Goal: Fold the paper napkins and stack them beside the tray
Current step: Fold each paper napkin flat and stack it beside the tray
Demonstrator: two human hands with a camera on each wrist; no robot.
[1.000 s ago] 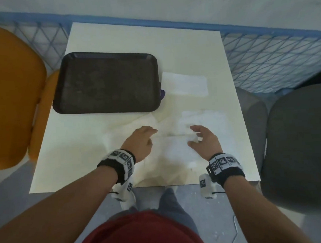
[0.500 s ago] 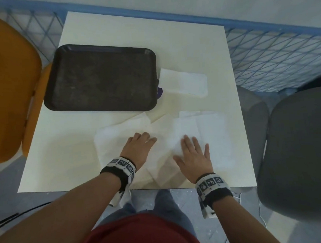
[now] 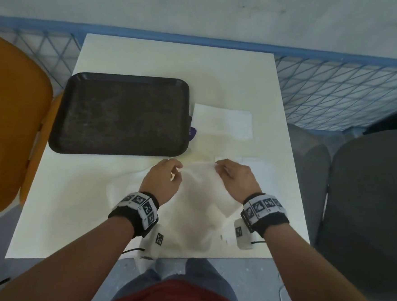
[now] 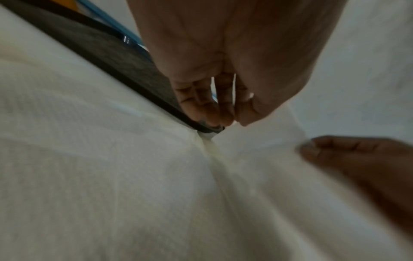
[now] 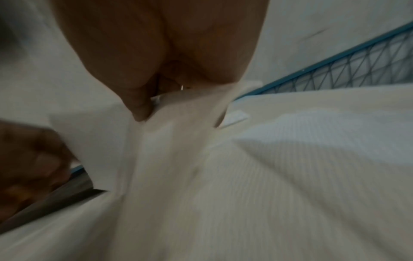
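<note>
A thin white paper napkin (image 3: 201, 192) is held up off the table between both hands. My left hand (image 3: 168, 176) pinches its far left corner, close to the near right corner of the dark brown tray (image 3: 119, 113). My right hand (image 3: 227, 171) pinches the far right corner. In the left wrist view the left hand (image 4: 232, 113) pinches the sheet (image 4: 156, 194) by the tray's edge (image 4: 125, 67). The right hand (image 5: 143, 109) grips the napkin (image 5: 174, 159) in the right wrist view. A folded napkin (image 3: 223, 122) lies right of the tray. More flat napkins (image 3: 262, 176) lie beneath.
The cream table (image 3: 186, 57) is small; its near edge lies just under my wrists. An orange chair (image 3: 9, 116) stands at the left, a grey chair (image 3: 372, 197) at the right. A blue mesh fence (image 3: 341, 88) runs behind the table.
Both hands lay flat on the napkins half a second ago. They have since moved away from me, pinched the napkin's far corners and lifted the sheet.
</note>
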